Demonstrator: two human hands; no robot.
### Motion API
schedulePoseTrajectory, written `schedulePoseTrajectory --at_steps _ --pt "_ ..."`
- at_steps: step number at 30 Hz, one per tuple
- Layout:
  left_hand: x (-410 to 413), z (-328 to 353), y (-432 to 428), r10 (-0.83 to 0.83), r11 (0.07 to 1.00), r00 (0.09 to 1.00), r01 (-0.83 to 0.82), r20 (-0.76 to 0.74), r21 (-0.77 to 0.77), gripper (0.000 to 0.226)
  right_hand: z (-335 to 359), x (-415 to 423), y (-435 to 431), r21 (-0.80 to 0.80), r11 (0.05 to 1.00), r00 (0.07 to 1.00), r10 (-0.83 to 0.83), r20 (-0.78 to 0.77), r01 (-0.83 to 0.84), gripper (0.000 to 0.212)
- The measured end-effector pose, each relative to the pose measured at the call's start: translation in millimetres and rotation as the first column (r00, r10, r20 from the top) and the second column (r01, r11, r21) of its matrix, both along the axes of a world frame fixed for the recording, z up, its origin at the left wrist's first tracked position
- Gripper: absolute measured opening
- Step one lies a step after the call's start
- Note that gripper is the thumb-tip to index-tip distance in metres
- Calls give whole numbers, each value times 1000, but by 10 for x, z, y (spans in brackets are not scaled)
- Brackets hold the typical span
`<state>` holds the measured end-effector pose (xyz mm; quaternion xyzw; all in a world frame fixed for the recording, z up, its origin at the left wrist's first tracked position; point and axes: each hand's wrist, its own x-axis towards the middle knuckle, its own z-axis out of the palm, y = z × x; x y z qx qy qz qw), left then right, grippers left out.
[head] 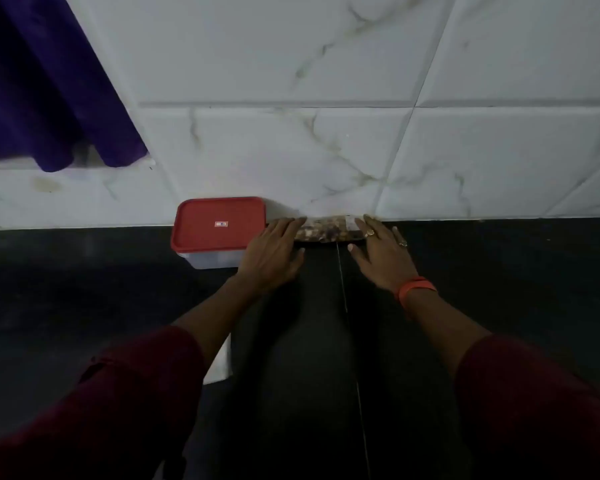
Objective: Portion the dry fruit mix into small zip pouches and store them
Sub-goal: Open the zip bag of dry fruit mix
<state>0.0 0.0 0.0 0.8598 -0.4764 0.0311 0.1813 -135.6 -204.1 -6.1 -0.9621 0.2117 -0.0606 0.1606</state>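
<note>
Nearest, two dark red sleeves (136, 393) are filling the corners at 7 and 5 o'clock. A white sheet (220, 365) is showing under the left forearm; I cannot tell what it is. Both forearms are stretching over the dark counter (499, 289) toward 12 o'clock, and the right wrist is wearing an orange band (417, 287).

Farther on, the left hand (274, 252) and the right hand (378, 249) are lying palm down, near each other. Their fingers are looking straight, not curled, and they are resting on the two ends of the pouch (326, 231). I am judging this as a flat touch, not a real grasp, but the picture is dim there. Each thumb is lying on the counter at the near side of the pouch.

The pouch, with brown mix (312, 233) inside, is lying flat at the far edge of the counter, touching the foot of the wall (326, 133). Its long axis is running from 9 to 3 o'clock, across the line of both arms. The left hand is covering the 9 o'clock end and the right hand the 3 o'clock end, so neither is nearer. Any lift is probably needing the fingers to close around these ends first.

The box (219, 225) with a red lid is standing just beside the left hand, at its 9 o'clock, closed. A purple cloth (42, 81) is hanging at 10 o'clock, farthest.
</note>
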Motion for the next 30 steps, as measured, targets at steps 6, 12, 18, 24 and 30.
schedulePoseTrajectory --at_steps 6,12,18,24,30 --pt "109 -249 -374 75 984 995 -63 -64 165 66 -274 260 -199 -41 997 993 61 -97 -65 68" --pt "321 -438 -574 94 959 994 -75 -57 275 69 -411 491 -352 -57 994 991 84 -105 -90 66" --pt "401 -538 -715 105 922 992 -123 70 368 66 -463 596 -410 -79 995 995 50 -91 -58 66" --pt "393 -545 -849 106 889 984 -159 145 429 52 -490 662 -429 -147 989 996 20 -91 -33 57" --pt "400 -511 -906 113 903 990 -140 89 406 59 -536 599 -485 -47 998 998 42 -56 -45 58"
